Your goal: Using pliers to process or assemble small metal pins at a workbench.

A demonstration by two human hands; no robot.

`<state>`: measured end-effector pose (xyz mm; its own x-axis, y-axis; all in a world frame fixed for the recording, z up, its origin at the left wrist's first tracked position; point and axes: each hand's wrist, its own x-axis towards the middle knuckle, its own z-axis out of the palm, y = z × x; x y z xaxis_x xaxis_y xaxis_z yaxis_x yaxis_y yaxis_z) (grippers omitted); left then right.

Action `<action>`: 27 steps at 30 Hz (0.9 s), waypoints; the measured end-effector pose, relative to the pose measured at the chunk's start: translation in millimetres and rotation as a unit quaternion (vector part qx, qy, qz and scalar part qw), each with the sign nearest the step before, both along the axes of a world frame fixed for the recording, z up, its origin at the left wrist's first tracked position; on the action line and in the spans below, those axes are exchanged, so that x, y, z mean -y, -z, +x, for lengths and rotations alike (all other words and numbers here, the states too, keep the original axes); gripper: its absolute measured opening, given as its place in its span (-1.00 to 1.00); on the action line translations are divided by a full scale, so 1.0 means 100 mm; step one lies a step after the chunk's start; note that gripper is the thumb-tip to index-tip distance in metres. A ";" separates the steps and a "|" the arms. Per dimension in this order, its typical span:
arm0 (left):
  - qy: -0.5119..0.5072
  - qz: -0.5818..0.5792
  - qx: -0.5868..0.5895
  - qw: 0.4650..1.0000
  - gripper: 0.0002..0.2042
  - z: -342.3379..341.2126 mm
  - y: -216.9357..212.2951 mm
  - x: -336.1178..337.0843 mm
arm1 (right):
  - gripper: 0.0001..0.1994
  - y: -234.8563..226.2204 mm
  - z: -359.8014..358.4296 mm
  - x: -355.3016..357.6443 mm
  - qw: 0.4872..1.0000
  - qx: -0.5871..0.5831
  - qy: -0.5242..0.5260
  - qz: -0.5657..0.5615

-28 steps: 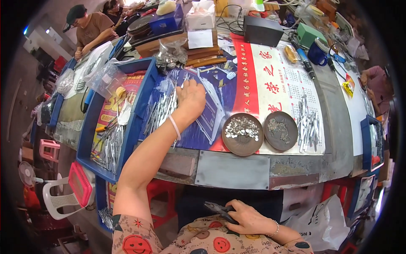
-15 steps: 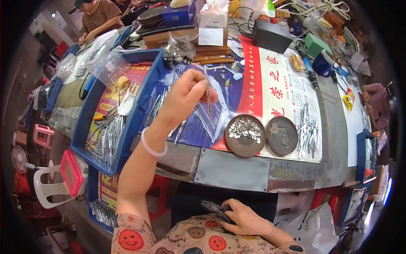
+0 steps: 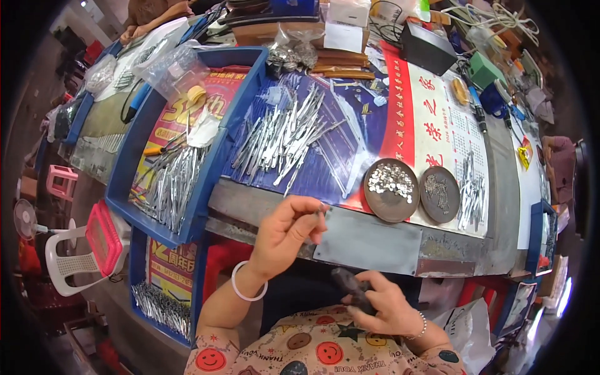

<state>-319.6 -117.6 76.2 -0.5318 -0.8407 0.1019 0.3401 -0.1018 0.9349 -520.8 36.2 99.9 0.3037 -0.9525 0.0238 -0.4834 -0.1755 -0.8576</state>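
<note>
Just in front of the table's near edge, my left hand point(image 3: 282, 240) is closed in a pinch, thumb against fingers. Between its fingertips shows a small bit of a thin metal strip point(image 3: 322, 210); most of it is hidden. Lower and to the right, my right hand point(image 3: 389, 309) is wrapped around dark-handled pliers point(image 3: 355, 289), which look blurred and are held close to my lap. A pile of slender silvery metal strips point(image 3: 284, 134) lies on the blue sheet beyond my left hand. Right of it stands a brown dish of small shiny discs point(image 3: 392, 182).
A second dish point(image 3: 440, 195) holds fine metal bits, with more strips point(image 3: 473, 190) beside it. At left, a blue tray point(image 3: 206, 215) contains strips and a plastic bag; another blue tray point(image 3: 195, 300) sits below. A bare metal plate point(image 3: 369, 240) covers the table edge. Another person's arm point(image 3: 156, 19) shows far left.
My left hand has come back from over the strip pile toward my body. My right hand has lifted slightly and turned with the pliers. The view has shifted.
</note>
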 end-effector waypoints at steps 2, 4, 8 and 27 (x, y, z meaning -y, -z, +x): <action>-0.005 -0.042 0.006 0.999 -0.82 0.01 0.04 -0.03 | -0.84 -0.15 -0.02 0.08 1.000 -0.011 0.021 -0.007; -0.040 -0.136 0.029 0.989 -0.80 -0.01 0.14 -0.02 | -0.84 -0.24 -0.02 0.19 0.997 -0.048 0.036 -0.043; -0.058 -0.158 0.014 0.986 -0.79 0.01 0.19 -0.07 | -0.71 -0.33 0.01 0.41 0.983 -0.142 0.055 -0.103; -0.052 -0.226 -0.049 0.972 -0.88 0.01 0.34 0.01 | -0.70 -0.76 0.16 0.87 0.937 -0.292 -0.029 -0.191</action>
<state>-318.5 -118.4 42.4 -0.4162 -0.7471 0.5183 0.4162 0.3502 0.8391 -504.9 -51.3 175.5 0.4216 -0.8900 0.1734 -0.8312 -0.4558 -0.3183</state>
